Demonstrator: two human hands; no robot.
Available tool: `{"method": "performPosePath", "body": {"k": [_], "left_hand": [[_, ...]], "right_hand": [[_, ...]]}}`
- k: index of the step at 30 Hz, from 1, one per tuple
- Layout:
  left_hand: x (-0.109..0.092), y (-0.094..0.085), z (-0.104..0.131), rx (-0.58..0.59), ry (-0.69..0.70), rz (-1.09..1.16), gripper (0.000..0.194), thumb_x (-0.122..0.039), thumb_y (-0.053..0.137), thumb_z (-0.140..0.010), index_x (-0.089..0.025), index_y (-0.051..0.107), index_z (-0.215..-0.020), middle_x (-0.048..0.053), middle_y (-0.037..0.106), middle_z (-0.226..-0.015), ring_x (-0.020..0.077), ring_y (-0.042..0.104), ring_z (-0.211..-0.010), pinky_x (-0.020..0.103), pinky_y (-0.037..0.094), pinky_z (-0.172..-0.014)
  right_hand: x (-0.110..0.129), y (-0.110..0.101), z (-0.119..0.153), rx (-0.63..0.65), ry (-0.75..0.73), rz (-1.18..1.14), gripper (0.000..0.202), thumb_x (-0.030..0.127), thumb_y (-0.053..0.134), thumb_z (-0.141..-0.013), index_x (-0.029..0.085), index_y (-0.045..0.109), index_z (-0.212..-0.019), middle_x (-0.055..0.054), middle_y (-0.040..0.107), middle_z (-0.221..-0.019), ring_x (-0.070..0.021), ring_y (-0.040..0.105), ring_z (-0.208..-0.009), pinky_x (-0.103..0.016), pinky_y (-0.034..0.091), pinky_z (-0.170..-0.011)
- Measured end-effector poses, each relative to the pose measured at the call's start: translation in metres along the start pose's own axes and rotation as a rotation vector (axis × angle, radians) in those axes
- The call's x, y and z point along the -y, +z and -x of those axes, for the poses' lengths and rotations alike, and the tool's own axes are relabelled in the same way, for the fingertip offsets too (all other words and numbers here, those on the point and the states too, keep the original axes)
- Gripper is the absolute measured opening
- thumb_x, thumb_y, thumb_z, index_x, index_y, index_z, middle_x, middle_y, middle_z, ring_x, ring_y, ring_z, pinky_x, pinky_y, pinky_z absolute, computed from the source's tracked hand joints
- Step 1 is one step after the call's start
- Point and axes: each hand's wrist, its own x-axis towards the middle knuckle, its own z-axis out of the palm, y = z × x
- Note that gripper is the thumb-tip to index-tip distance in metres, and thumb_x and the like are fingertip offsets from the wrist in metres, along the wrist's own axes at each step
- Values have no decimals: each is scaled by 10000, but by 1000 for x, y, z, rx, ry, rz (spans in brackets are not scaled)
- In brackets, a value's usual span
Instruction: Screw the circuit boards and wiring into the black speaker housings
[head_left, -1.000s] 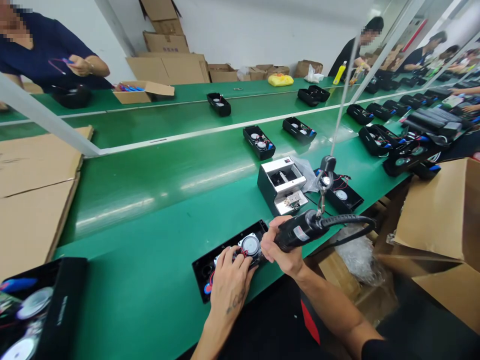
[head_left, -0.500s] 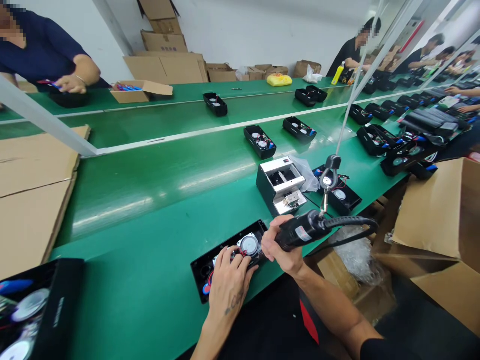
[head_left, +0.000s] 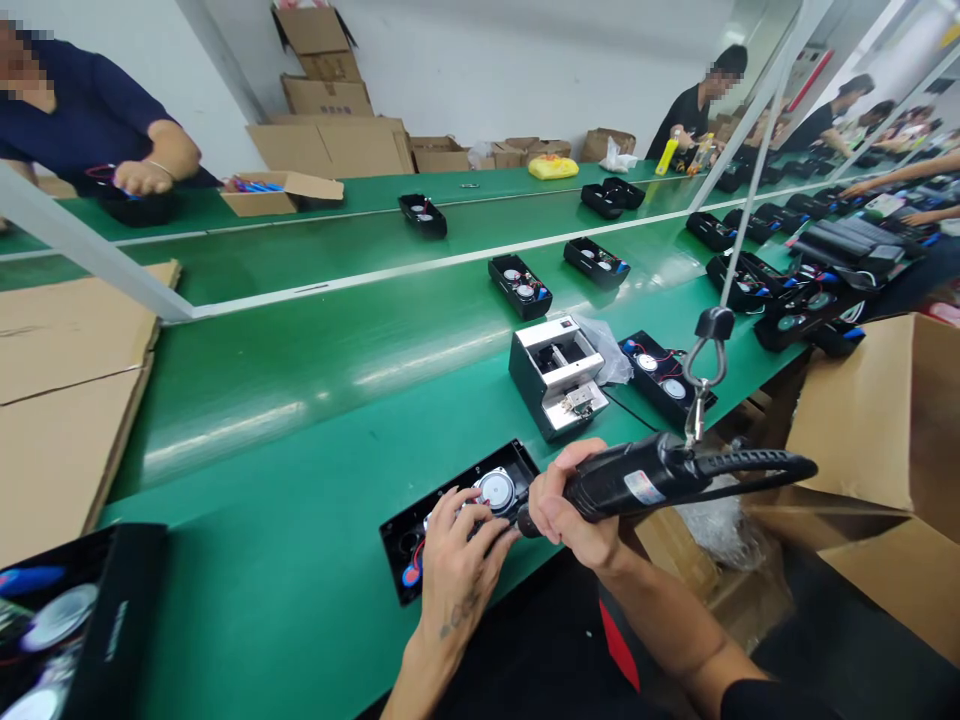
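Observation:
My right hand (head_left: 574, 510) is wrapped round a black electric screwdriver (head_left: 630, 478), which hangs from a cord by a metal hook and lies nearly level. Its nose end (head_left: 527, 520) is at the tips of my left hand (head_left: 459, 560). The left thumb and index finger come together there in a pinch; what is between them, if anything, is hidden. Under the left hand lies an open black speaker housing (head_left: 397, 535), tilted on the bench, with a round speaker driver (head_left: 496, 489) and red and blue wires inside. My left fingers cover part of its middle.
Behind the housing stands a black-and-silver screw feeder (head_left: 559, 375), with another open housing (head_left: 664, 380) to its right. More housings (head_left: 520, 284) are farther back. Cardboard lies at left, a large open carton (head_left: 862, 420) stands at right. A co-worker (head_left: 97, 110) sits opposite.
My right hand and the screwdriver have moved right and swung to a flatter angle, baring the nose end. My left thumb and index finger have come together beside it. The housing has hardly shifted.

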Motion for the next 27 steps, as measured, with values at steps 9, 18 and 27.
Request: {"method": "performPosePath", "body": {"k": [9,18,27], "left_hand": [[17,1,22,274,38,-347,182,-287,743,-985,-209,693,-1142,20,768,-970,323,664,-1152,569,387,-1146],[20,2,20,287,43,-345,108,-287,663,-1042,-228,704,-1122,1,784,-982,306,675,-1174,548,376,-1159],[15,1,21,282,31,-338,128,-267,607,-1071,-214,711,-1123,18,784,-975,297,684,-1194,546,377,-1149]], "right_hand": [[-17,-4,-5,-83,58,0,377,312,561,-1067,121,242,-1130,92,417,-678,61,452,-530,-27,417,-558],[-37,-2,-3,-95,79,12,394,304,584,-1050,121,249,-1150,92,441,-706,65,457,-525,-34,414,-547],[-33,5,-2,-51,27,271,328,237,584,-998,84,295,-1031,49,470,-701,64,520,-661,-35,485,-699]]}}
